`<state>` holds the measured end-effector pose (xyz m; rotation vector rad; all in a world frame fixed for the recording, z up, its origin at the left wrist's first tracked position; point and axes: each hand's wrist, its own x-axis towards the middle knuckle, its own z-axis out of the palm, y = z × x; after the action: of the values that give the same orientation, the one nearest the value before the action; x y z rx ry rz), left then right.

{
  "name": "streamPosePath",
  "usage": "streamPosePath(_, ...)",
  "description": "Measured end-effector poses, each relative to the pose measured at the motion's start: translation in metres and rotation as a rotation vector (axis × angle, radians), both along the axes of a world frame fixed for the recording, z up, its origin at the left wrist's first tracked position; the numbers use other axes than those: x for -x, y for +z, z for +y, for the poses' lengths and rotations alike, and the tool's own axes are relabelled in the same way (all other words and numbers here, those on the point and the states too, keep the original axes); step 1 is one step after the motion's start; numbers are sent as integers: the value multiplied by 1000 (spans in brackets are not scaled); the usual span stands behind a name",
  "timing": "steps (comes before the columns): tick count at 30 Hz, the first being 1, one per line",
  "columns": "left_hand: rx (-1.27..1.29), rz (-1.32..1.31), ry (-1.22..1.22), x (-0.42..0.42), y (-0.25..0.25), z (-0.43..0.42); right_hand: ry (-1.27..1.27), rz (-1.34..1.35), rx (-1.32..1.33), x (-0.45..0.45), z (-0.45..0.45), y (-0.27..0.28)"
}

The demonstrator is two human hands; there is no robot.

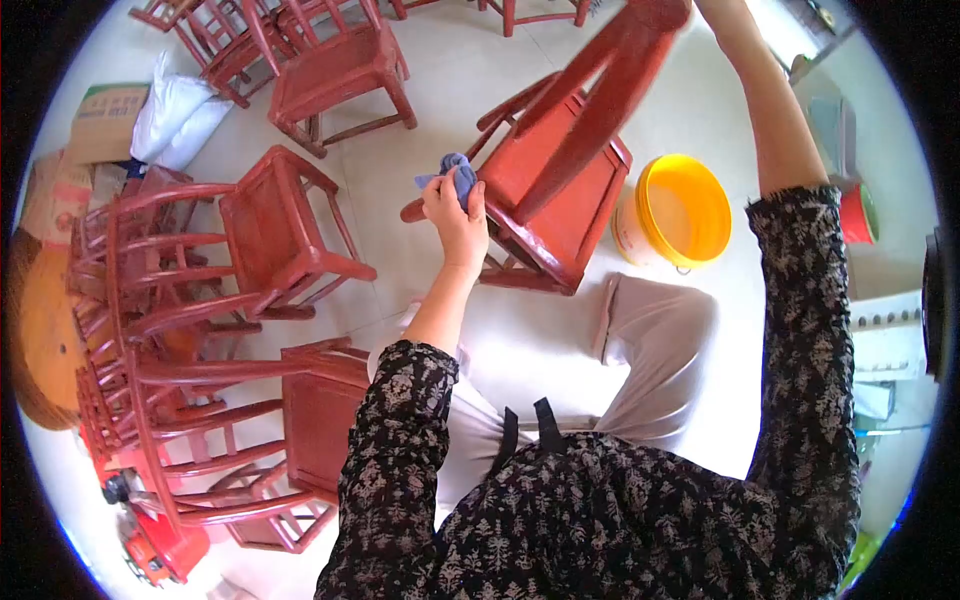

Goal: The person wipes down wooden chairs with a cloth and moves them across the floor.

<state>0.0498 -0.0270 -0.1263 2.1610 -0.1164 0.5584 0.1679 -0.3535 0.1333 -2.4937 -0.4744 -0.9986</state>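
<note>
My left hand (458,222) is closed around a crumpled blue cloth (464,184), close to the end of a leg of a red wooden chair (572,185). That chair is tilted in front of me, its back slats rising toward the camera. At the top edge of the view, my right hand (708,6) is beside the top of the chair back. Most of it is cut off, so its fingers and grip are hidden. Just right of the chair seat stands a yellow bucket (645,225) with cloudy liquid in it.
Several more red chairs crowd the left, including one chair (268,225) near my left arm and another chair (335,75) farther off. Behind them are a cardboard box (105,125) and a white bag (178,120). A red container (857,214) is at the right.
</note>
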Motion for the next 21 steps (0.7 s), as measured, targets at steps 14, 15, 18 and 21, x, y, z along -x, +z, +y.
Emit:
streamPosePath(14,249,304,-50,15,-49,15,-69,37,-270,-81,-79,2)
streamPosePath(15,509,518,-11,16,-46,19,-64,166,-583,-75,-70,8)
streamPosePath(18,655,518,98,3,-34,25,-156,19,-89,-41,-41,14)
streamPosePath(21,411,196,148,-21,-13,29,-169,-72,92,-39,-54,13)
